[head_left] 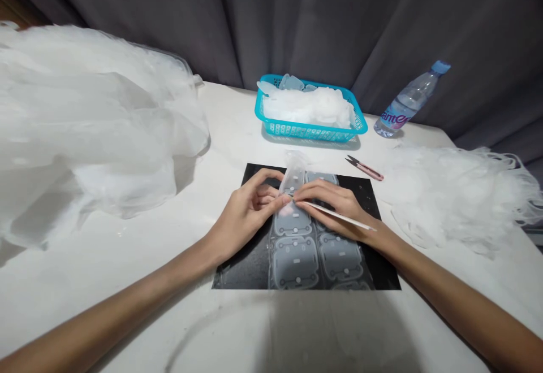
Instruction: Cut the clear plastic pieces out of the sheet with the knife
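A translucent moulded sheet (296,261) with several rounded-square pieces lies over a black mat (242,265). My left hand (258,200) is closed, its thumb and fingers pinching the sheet's left strip near the far end. From there the strip's far end (296,167) curls upward. My right hand (333,206) is closed around a thin white stick-like tool (339,215), whose back end points toward the wrist. Its tip meets the sheet right beside my left thumb; the exact contact is hidden by the fingers.
Behind the mat stands a turquoise basket (311,131) holding white translucent pieces. Pink-handled thread snips (365,168) and a water bottle (409,104) are at the right back. A big bag of white material (97,118) fills the left; a heap of translucent scraps (458,192) lies right.
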{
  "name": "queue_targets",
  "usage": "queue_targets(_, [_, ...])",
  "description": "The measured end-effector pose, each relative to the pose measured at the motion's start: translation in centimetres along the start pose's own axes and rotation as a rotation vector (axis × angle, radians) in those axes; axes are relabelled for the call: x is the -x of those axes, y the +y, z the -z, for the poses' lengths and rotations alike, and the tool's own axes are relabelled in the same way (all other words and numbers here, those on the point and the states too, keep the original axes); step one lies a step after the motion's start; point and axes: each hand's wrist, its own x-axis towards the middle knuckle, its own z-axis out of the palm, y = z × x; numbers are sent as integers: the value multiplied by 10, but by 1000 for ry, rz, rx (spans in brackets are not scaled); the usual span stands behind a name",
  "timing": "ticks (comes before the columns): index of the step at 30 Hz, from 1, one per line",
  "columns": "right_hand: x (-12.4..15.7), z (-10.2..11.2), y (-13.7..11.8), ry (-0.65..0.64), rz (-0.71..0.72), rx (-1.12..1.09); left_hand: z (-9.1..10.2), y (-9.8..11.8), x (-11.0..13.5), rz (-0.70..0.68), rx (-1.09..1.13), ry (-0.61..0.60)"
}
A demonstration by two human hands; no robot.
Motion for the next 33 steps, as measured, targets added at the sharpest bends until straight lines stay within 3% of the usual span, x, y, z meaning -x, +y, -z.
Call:
queue_targets(10, [-8, 6, 4, 2, -174, -151, -1, -1, 3, 9, -86, 18])
queue_targets(18, [-9, 3, 1, -100, -108, -73, -4, -4, 4, 23, -86, 59])
queue_targets(26, [-10, 13, 6, 42, -260, -171, 1, -2, 1, 46, -24, 10])
queue_targets(33, [-10, 7, 5, -12, -226, -196, 1, -2, 3, 57, -169, 53])
